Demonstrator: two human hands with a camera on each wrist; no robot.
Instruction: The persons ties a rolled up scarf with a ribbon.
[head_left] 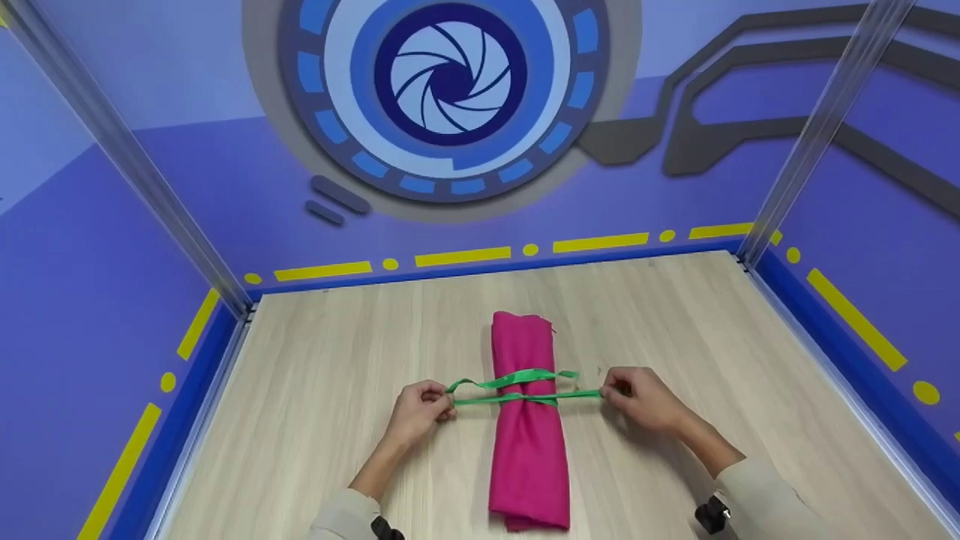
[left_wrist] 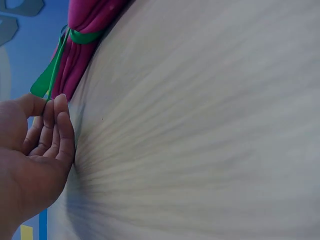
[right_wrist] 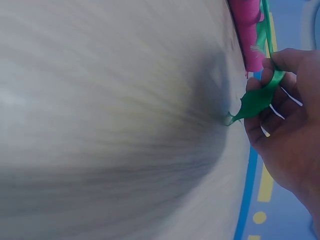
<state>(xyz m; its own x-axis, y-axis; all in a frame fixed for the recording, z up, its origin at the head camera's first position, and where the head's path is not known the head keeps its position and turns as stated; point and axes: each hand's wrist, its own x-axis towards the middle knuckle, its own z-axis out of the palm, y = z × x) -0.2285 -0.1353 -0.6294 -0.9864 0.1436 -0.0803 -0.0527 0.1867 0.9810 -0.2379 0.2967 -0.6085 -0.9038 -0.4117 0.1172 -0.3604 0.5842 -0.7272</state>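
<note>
The rolled magenta cloth [head_left: 529, 420] lay lengthwise in the lower middle of the head frame on the wooden counter [head_left: 315, 390], with a green ribbon [head_left: 517, 388] wrapped across its upper half and crossed on top. The step in hand looked like drawing the first crossing of a knot tight; the next move would probably call for an even outward pull on both ends so the wrap cinches without sliding along the roll. The left hand [head_left: 420, 411], left of the roll, pinched one ribbon end between thumb and curled fingers [left_wrist: 59, 131]. The right hand [head_left: 637, 401], right of the roll, held the other end, its fingers [right_wrist: 260, 127] curled round the frayed tail.
</note>
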